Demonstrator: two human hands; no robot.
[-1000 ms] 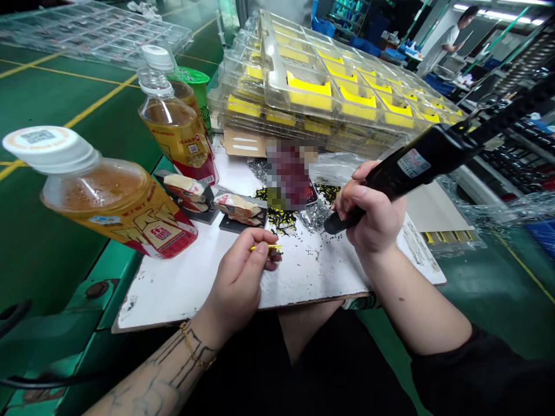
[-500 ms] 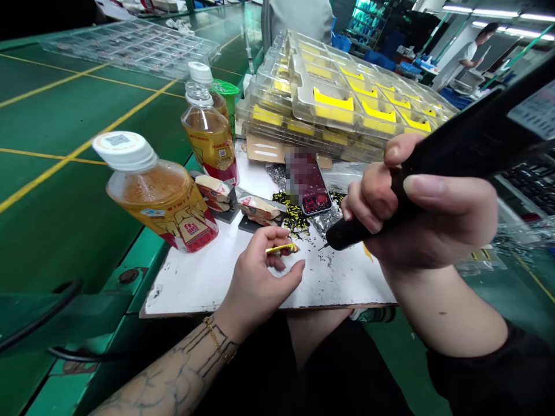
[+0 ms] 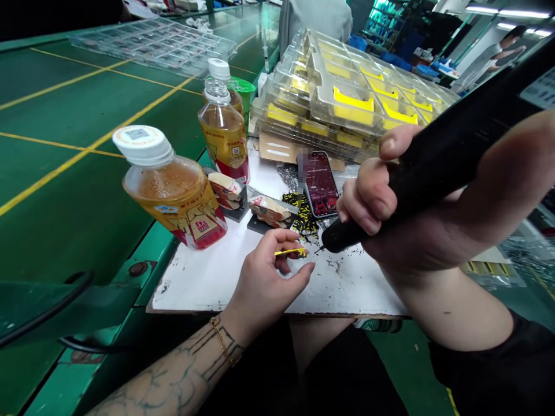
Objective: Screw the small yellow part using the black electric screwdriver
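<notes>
My left hand (image 3: 266, 277) pinches a small flat yellow part (image 3: 289, 252) just above a white board (image 3: 208, 277) that lies over my lap. My right hand (image 3: 416, 214) is wrapped round a black electric screwdriver (image 3: 433, 167), whose tip (image 3: 319, 249) points at the end of the yellow part, almost touching it. Tiny black screws (image 3: 342, 267) are scattered on the board under both hands. A pile of yellow-and-black parts (image 3: 303, 216) lies just beyond.
Two tea bottles (image 3: 173, 193) (image 3: 223, 130) stand at the board's left. A phone (image 3: 321, 184), two wrapped snacks (image 3: 269, 209) and stacked clear trays with yellow parts (image 3: 347, 104) lie behind. More trays (image 3: 151, 43) rest on the green table. A person stands far right.
My right hand has risen close to the camera with the screwdriver, its tip now beside the yellow part. The left hand stays where it was; the view has shifted left.
</notes>
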